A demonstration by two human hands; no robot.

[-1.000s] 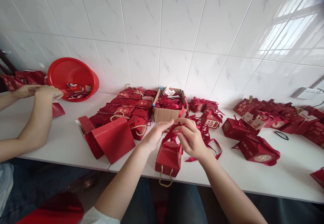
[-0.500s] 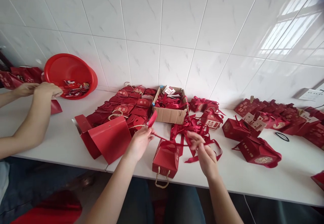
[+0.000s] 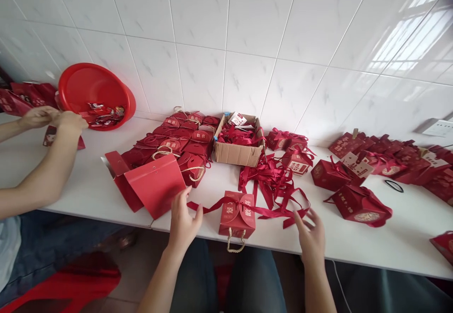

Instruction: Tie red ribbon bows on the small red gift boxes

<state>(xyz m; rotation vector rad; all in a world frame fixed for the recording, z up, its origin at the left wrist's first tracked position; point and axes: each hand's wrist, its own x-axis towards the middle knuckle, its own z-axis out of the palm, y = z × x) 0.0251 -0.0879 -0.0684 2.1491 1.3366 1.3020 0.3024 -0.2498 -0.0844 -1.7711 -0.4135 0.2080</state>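
A small red gift box (image 3: 236,223) with gold characters stands near the table's front edge, its rope handle (image 3: 235,250) hanging toward me. A dark red ribbon (image 3: 212,206) lies across its top and trails out to both sides. My left hand (image 3: 184,221) is left of the box, thumb and fingers apart around the ribbon's left end. On the other side, my right hand (image 3: 311,235) has its fingers apart, close to the ribbon's right end; whether it touches is unclear. Behind the box lies a tangle of loose ribbons (image 3: 265,176).
A cardboard box (image 3: 237,154) of ribbons stands by stacked red boxes (image 3: 173,133). An opened red box (image 3: 155,185) lies left; finished-looking bow-tied boxes (image 3: 363,204) sit right. A co-worker's hands (image 3: 69,122) work near a red basin (image 3: 95,86) holding small packets.
The ribbon, earlier held up between my hands, now lies across the box. My hands have moved apart and their fingers have spread. The box's patterned flaps now show on top.
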